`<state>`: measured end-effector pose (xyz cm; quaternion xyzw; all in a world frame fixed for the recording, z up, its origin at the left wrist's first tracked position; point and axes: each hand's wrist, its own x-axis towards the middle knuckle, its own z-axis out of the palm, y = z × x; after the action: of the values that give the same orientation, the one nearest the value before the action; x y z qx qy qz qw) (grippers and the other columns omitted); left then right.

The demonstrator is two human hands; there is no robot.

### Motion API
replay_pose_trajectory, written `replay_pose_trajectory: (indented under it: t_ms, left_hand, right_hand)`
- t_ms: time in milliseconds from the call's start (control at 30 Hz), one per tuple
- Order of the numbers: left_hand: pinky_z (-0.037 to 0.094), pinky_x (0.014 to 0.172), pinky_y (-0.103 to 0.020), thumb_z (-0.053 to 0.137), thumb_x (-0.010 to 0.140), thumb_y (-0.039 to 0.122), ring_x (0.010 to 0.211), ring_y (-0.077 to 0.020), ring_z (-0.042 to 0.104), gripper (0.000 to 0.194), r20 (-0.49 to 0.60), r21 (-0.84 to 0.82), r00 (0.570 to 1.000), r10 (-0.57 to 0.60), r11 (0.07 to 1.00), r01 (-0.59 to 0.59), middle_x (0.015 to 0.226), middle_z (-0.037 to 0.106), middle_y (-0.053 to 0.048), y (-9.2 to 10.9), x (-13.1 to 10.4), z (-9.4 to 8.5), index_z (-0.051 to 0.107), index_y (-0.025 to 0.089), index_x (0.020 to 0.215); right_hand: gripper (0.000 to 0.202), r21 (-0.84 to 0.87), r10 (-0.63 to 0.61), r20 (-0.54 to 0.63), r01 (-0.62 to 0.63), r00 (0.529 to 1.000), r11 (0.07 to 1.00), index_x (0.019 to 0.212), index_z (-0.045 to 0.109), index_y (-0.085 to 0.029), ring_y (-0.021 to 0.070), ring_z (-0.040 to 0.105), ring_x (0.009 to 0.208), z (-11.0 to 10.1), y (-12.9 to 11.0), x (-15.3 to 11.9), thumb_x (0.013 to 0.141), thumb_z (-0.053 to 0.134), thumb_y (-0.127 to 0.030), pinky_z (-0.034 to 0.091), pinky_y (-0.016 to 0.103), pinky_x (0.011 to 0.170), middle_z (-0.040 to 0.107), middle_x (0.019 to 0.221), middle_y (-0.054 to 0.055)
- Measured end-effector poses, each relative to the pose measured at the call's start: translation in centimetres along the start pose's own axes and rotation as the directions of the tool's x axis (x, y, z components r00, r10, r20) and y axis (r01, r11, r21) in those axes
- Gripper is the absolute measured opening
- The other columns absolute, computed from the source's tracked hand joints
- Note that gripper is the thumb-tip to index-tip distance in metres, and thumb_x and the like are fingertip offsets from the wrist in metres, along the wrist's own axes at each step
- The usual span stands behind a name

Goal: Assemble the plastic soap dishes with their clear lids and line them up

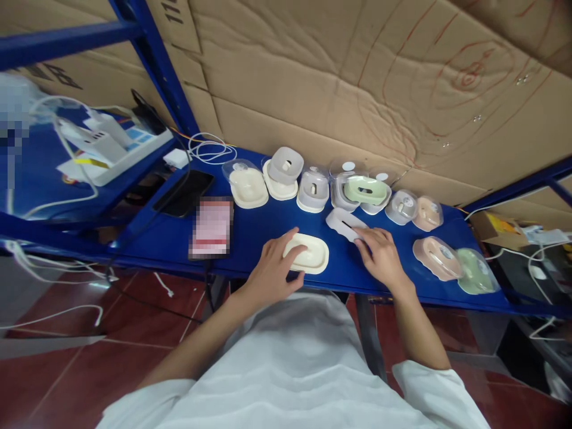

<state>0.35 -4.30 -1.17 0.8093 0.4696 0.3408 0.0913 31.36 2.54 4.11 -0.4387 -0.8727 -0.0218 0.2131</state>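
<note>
A cream oval soap dish base [316, 255] lies on the blue table in front of me. Over its left end is my left hand [277, 271], open, with fingers spread across and around the rim. My right hand [379, 256] has its fingers closed on the right end of a pale lilac slotted soap tray [342, 221], just beyond and right of the base. The tray looks tilted; whether it touches the table I cannot tell. Behind it, a green slotted tray [379, 192] rests on other soap box parts. A grey soap tray [286, 165] sits on a cream base.
Lidded soap boxes [313, 189] line the back; pink [438, 257] and green ones [476, 271] stand at right. A black phone [185, 192], a blurred-out pink item [212, 226] and a white cable [212, 148] lie left. A cardboard wall [313, 77] rises behind, beside blue posts [158, 65].
</note>
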Motion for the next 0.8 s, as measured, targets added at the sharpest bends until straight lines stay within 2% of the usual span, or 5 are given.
replay_pose_trajectory:
  t_ms: [133, 333, 500, 667, 800]
  left_hand:
    - [0.051, 0.117, -0.054, 0.080, 0.093, 0.036, 0.156, -0.0395, 0.042, 0.074, -0.063, -0.065, 0.998, -0.006, 0.998, 0.001, 0.179, 0.015, -0.023, -0.6, -0.1, 0.4, 0.047, 0.021, 0.158]
    - [0.042, 0.126, -0.059, 0.069, 0.102, 0.033, 0.154, -0.0342, 0.047, 0.039, -0.067, 0.014, 0.992, 0.108, 0.994, -0.107, 0.159, 0.056, -0.015, -1.7, 0.0, 1.4, 0.066, 0.025, 0.140]
    - [0.043, 0.126, -0.059, 0.066, 0.104, 0.034, 0.150, -0.0337, 0.052, 0.034, -0.008, 0.030, 0.994, 0.110, 0.994, -0.109, 0.156, 0.060, -0.015, -1.5, 0.1, 1.5, 0.069, 0.023, 0.136]
    - [0.043, 0.126, -0.059, 0.067, 0.102, 0.030, 0.152, -0.0352, 0.048, 0.037, -0.040, 0.001, 0.995, 0.089, 0.996, -0.089, 0.162, 0.050, -0.016, -0.7, 0.1, 0.7, 0.067, 0.023, 0.138]
    - [0.048, 0.122, -0.058, 0.069, 0.099, 0.024, 0.152, -0.0349, 0.047, 0.032, -0.092, -0.039, 0.995, 0.048, 0.998, -0.051, 0.162, 0.048, -0.016, -0.7, 0.0, 0.4, 0.069, 0.023, 0.130]
  right_hand:
    - [0.035, 0.141, -0.190, 0.027, 0.184, 0.981, 0.973, 0.143, 0.064, -0.024, 0.0255, 0.069, 0.125, 1.4, -3.6, 0.4, 0.111, 0.051, -0.024, 0.046, 0.049, 0.113, 0.075, 0.136, 0.008]
    - [0.034, 0.065, -0.366, 0.080, 0.361, 0.927, 0.930, 0.143, 0.066, -0.021, 0.0237, 0.067, 0.130, 4.0, -7.0, 0.1, 0.110, 0.056, -0.022, 0.042, 0.048, 0.117, 0.074, 0.138, 0.009]
    - [0.030, 0.128, -0.438, 0.078, 0.426, 0.896, 0.895, 0.133, 0.072, -0.022, 0.0204, 0.072, 0.117, 1.9, -5.2, 2.3, 0.114, 0.052, -0.032, 0.049, 0.039, 0.103, 0.078, 0.129, 0.006]
    - [0.041, 0.007, -0.138, -0.045, 0.139, 0.989, 0.990, 0.132, 0.073, -0.018, 0.0280, 0.067, 0.125, 0.9, -2.8, 12.1, 0.115, 0.042, -0.037, 0.048, 0.044, 0.105, 0.075, 0.134, 0.012]
    - [0.059, -0.235, 0.110, 0.113, -0.081, 0.987, 0.969, 0.158, 0.055, -0.017, 0.0400, 0.059, 0.136, 3.8, -1.7, 20.1, 0.108, 0.057, -0.047, 0.044, 0.056, 0.112, 0.057, 0.157, 0.022]
